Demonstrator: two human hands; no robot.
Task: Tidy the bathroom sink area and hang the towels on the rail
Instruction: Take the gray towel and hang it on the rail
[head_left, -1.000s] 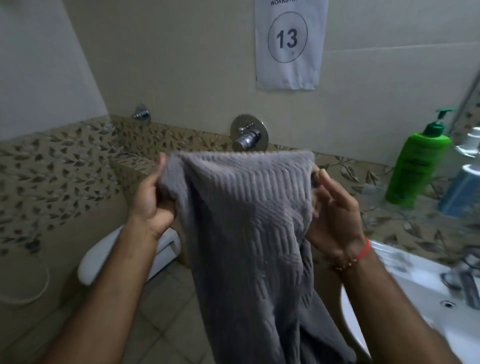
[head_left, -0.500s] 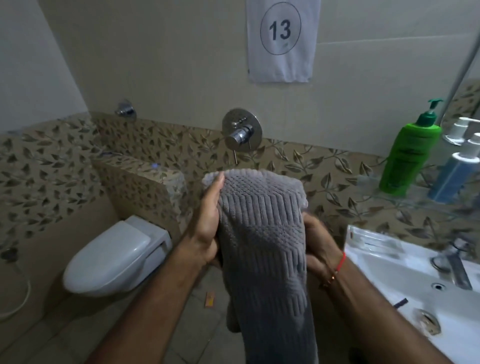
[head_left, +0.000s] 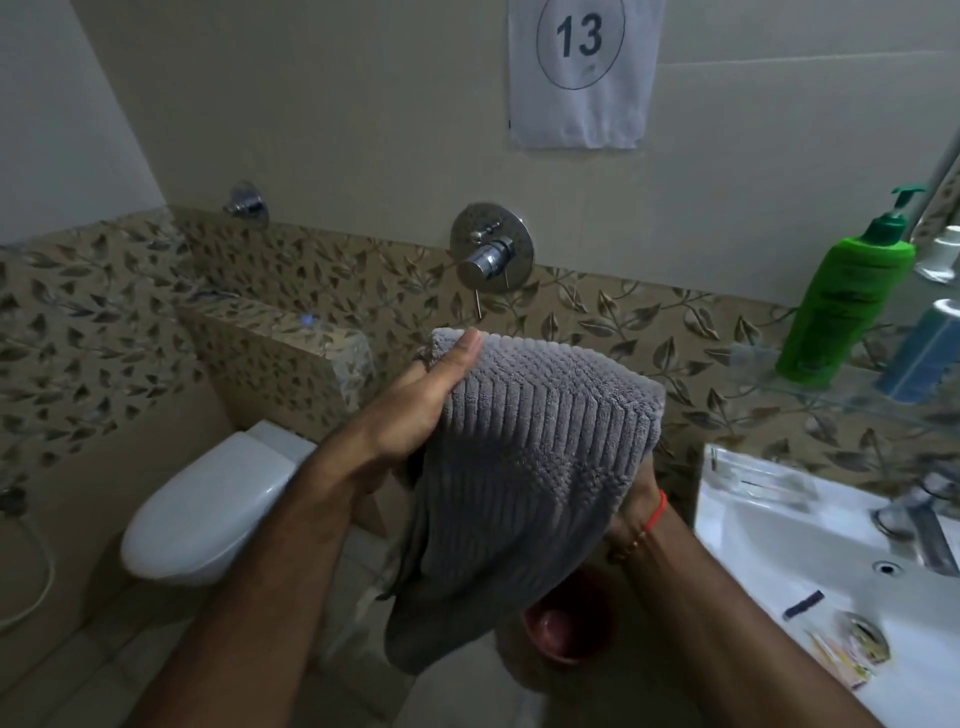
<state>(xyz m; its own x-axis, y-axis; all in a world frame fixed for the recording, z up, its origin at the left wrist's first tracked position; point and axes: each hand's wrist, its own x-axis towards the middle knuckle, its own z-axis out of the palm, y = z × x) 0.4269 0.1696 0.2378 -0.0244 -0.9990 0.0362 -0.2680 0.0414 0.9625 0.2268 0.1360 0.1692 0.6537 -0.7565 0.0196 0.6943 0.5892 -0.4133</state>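
I have the grey towel (head_left: 524, 467) folded over now: a second ago it hung wide between my two hands, and since then I have brought the edges together, so it sits as a narrower, doubled bundle in front of me, above the floor between the toilet (head_left: 208, 499) and the sink (head_left: 810, 525). My left hand (head_left: 415, 410) lies along its left side, thumb on top and fingers clamped on the fold. My right hand (head_left: 631, 512) is mostly hidden under the cloth; only the wrist with its red thread shows, so I cannot tell how those fingers sit, though they appear to carry the towel from beneath.

I judge the folding step is nearly done, which leaves the hanging. No rail shows in this view, so I will have to turn to find it.

The sink area is not tidy yet: a small dark strip (head_left: 802, 604) and a wrapper (head_left: 836, 657) lie in the basin, and the green pump bottle (head_left: 847, 301) stands on the glass shelf (head_left: 753, 364).
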